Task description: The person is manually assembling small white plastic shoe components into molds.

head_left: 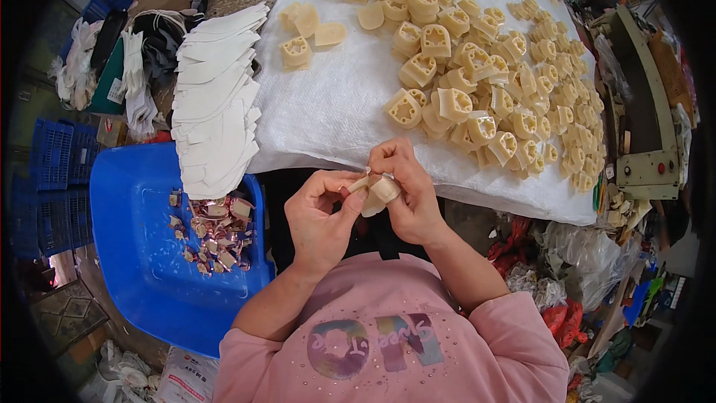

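Both my hands meet in front of my chest on one cream plastic heel block [377, 192]. My left hand [322, 213] pinches its left end with thumb and fingers. My right hand [406, 186] curls over its right side and top. A thin pale strip lies against the block between my fingertips. Just beyond my hands, a big heap of the same cream heel blocks [477, 75] lies on a white woven sheet [335, 104] covering the table.
A fanned stack of white cut pieces [216, 97] lies at the sheet's left edge. Below it a blue plastic tub [142, 239] holds shiny pink scraps [216, 231]. Blue crates [56, 172] stand at far left. A machine [649, 127] and bags of waste sit at right.
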